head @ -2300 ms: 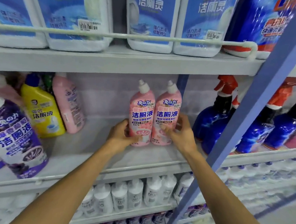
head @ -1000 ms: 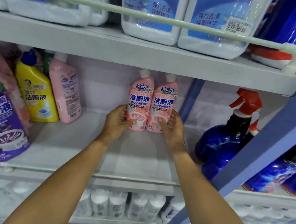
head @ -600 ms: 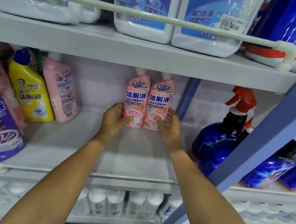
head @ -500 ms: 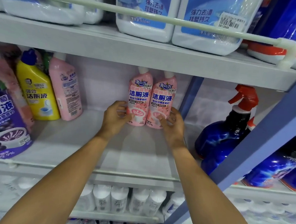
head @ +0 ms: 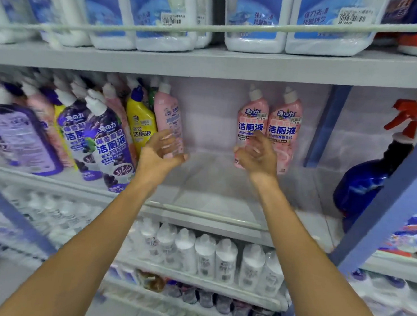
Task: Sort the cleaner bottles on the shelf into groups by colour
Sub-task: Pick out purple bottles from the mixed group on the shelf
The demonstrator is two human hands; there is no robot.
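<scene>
Two pink bottles (head: pixel 268 130) stand upright and touching at the back of the shelf (head: pixel 214 197), just behind my right hand (head: pixel 258 156), whose fingers are loosely curled and hold nothing. My left hand (head: pixel 159 154) is open, fingers spread, close in front of another pink bottle (head: pixel 168 115); blur hides any contact. Beyond that hand stand a yellow bottle (head: pixel 139 121) and purple bottles (head: pixel 107 141).
</scene>
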